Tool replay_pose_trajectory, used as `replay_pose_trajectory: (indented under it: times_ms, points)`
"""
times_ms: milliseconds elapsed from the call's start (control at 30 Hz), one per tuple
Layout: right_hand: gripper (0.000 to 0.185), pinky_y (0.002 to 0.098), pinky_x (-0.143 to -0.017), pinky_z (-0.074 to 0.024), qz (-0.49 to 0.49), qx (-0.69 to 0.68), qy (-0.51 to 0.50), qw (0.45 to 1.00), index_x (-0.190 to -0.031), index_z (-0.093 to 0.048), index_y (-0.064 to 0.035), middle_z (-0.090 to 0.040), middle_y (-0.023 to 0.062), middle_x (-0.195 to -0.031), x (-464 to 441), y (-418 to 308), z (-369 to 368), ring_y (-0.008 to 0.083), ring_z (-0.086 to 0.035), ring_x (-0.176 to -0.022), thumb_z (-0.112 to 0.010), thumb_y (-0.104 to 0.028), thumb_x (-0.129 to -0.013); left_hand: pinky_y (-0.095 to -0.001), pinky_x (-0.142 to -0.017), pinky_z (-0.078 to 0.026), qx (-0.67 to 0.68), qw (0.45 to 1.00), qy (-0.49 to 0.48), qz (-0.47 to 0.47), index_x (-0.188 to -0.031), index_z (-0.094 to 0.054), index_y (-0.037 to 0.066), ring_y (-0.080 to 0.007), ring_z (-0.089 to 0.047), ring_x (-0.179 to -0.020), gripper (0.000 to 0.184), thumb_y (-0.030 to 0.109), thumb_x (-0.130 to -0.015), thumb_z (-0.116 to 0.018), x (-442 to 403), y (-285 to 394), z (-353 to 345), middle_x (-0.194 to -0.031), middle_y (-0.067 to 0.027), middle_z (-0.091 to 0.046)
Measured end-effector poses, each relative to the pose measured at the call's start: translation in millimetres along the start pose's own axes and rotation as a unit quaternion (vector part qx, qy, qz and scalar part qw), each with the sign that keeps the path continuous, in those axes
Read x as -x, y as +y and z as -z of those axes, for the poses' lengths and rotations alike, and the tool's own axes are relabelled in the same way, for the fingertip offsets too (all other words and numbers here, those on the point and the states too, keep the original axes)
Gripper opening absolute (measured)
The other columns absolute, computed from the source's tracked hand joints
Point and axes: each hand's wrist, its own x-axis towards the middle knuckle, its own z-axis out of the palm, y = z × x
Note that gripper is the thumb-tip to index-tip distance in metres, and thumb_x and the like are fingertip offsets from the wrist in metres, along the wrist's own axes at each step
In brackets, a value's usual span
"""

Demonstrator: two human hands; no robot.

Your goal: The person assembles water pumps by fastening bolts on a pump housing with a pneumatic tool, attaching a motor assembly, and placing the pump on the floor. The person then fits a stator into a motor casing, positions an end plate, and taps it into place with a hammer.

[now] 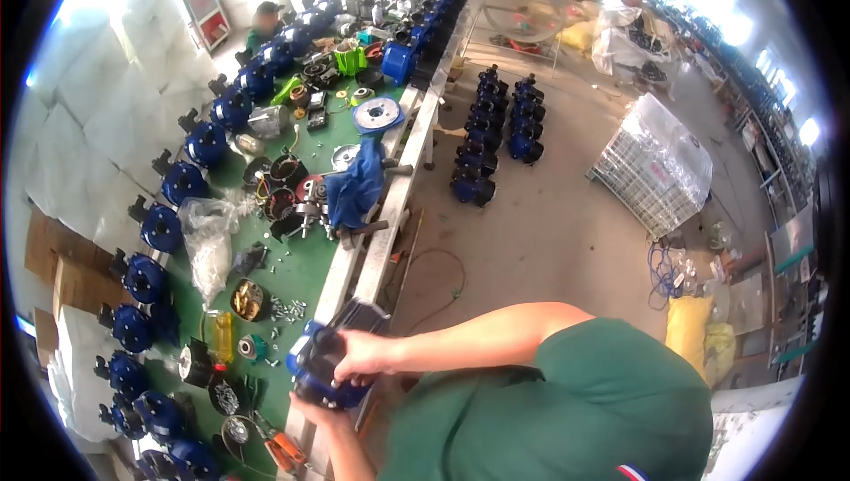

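Observation:
A blue electric motor [305,339] with black parts is at the white front edge of the green-topped workbench. My right hand [365,357] grips its black upper part with curled fingers. From below, my left hand [320,412] holds the motor's near end, some fingers hidden beneath it. Close by on the bench lie orange-handled pliers [285,450], a small teal-and-metal part [253,348], loose screws [288,310] and a bowl of brass pieces [249,300].
Blue motors [161,227] line the bench's far side. A blue cloth [356,187], a plastic bag [210,251] and motor parts lie on top. More motors [478,158] stand on the floor near a wrapped crate [655,167]. Another person [265,21] is behind the bench.

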Motion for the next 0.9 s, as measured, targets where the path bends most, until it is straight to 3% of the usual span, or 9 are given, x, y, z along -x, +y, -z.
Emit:
replay_pose_trajectory:
  times_ms: [200, 333, 433, 600, 633, 800, 833, 867, 900]
  points:
    - [0.044, 0.0280, -0.053, -0.0564, -0.011, -0.121, 0.171, 0.978, -0.118, -0.057, -0.0086, -0.068, 0.0046, -0.082, 110.5, 9.8, 147.1, 0.0131, -0.066, -0.063, -0.074, -0.006, -0.078, -0.0481, -0.103, -0.040, -0.238, 0.964, 0.050, 0.111, -0.143, -0.050, 0.020, -0.0309, -0.042, -0.134, 0.062, 0.061, -0.096, -0.046, -32.9, -113.4, -91.4, -0.148, -0.0051, -0.047]
    - [0.027, 0.0285, -0.049, -0.0555, 0.020, -0.221, 0.362, 0.905, -0.096, -0.059, -0.0084, -0.065, 0.0045, -0.078, 182.9, 50.1, 232.4, 0.0149, -0.063, -0.057, -0.072, -0.001, -0.073, -0.0407, -0.085, -0.047, -0.318, 0.941, 0.023, 0.117, -0.128, -0.058, 0.015, -0.0248, -0.056, -0.108, 0.044, 0.045, -0.096, -0.058, -83.6, -204.3, -100.9, -0.124, -0.0044, -0.057]
    - [0.029, 0.0305, -0.047, -0.0548, 0.047, -0.265, 0.487, 0.831, -0.095, -0.058, -0.0075, -0.063, 0.0053, -0.076, 213.3, 121.8, 310.2, 0.0182, -0.063, -0.057, -0.070, 0.004, -0.071, -0.0313, -0.058, -0.048, -0.325, 0.935, 0.020, 0.138, -0.115, -0.060, 0.014, -0.0187, -0.061, -0.079, 0.027, 0.033, -0.097, -0.060, -98.6, -246.3, -105.8, -0.094, 0.0004, -0.058]
    - [0.030, 0.0350, -0.049, -0.0569, 0.037, -0.357, 0.642, 0.677, -0.095, -0.056, -0.0035, -0.060, 0.0114, -0.078, 285.8, 212.5, 418.6, 0.0250, -0.063, -0.059, -0.066, 0.007, -0.069, -0.0276, -0.056, -0.046, -0.429, 0.890, 0.039, 0.151, -0.111, -0.060, 0.011, -0.0145, -0.060, -0.071, 0.021, 0.026, -0.098, -0.061, -121.5, -260.1, -88.7, -0.090, -0.0014, -0.062]
    - [0.028, 0.0358, -0.048, -0.0566, 0.036, -0.385, 0.649, 0.655, -0.094, -0.056, -0.0033, -0.059, 0.0118, -0.077, 301.4, 229.1, 434.3, 0.0261, -0.062, -0.059, -0.066, 0.006, -0.069, -0.0257, -0.050, -0.043, -0.426, 0.896, 0.054, 0.114, -0.104, -0.064, 0.005, -0.0110, -0.054, -0.061, 0.017, 0.020, -0.097, -0.060, -128.0, -262.3, -90.6, -0.077, -0.0029, -0.061]
    - [0.016, 0.0369, -0.052, -0.0547, -0.005, -0.522, 0.625, 0.581, -0.087, -0.056, -0.0058, -0.055, 0.0099, -0.074, 383.1, 379.1, 519.0, 0.0255, -0.058, -0.061, -0.064, -0.012, -0.074, -0.0278, -0.055, -0.050, -0.577, 0.813, 0.051, 0.059, -0.106, -0.065, -0.001, -0.0145, -0.062, -0.068, 0.019, 0.015, -0.094, -0.063, -189.4, -276.6, -113.1, -0.082, -0.0073, -0.066]
    - [0.016, 0.0378, -0.055, -0.0544, 0.000, -0.520, 0.640, 0.566, -0.086, -0.056, -0.0065, -0.055, 0.0093, -0.074, 394.8, 370.3, 513.6, 0.0252, -0.058, -0.063, -0.063, -0.015, -0.074, -0.0315, -0.064, -0.054, -0.598, 0.801, 0.034, -0.007, -0.109, -0.065, -0.002, -0.0182, -0.065, -0.076, 0.022, 0.013, -0.093, -0.063, -221.4, -298.6, -101.9, -0.087, -0.0091, -0.069]
    - [0.016, 0.0386, -0.059, -0.0541, 0.003, -0.518, 0.652, 0.553, -0.084, -0.056, -0.0072, -0.055, 0.0086, -0.074, 410.6, 364.0, 502.0, 0.0248, -0.057, -0.065, -0.062, -0.018, -0.074, -0.0349, -0.078, -0.056, -0.604, 0.795, 0.040, 0.036, -0.111, -0.066, -0.003, -0.0216, -0.068, -0.086, 0.027, 0.015, -0.090, -0.065, -190.1, -279.8, -204.7, -0.096, -0.0117, -0.072]
    - [0.016, 0.0392, -0.061, -0.0537, 0.018, -0.536, 0.650, 0.539, -0.084, -0.056, -0.0076, -0.056, 0.0084, -0.076, 422.8, 365.6, 495.3, 0.0246, -0.057, -0.068, -0.061, -0.019, -0.074, -0.0380, -0.087, -0.055, -0.640, 0.767, -0.006, -0.031, -0.113, -0.066, -0.002, -0.0259, -0.070, -0.092, 0.032, 0.017, -0.087, -0.068, -226.1, -302.8, -198.2, -0.103, -0.0155, -0.073]
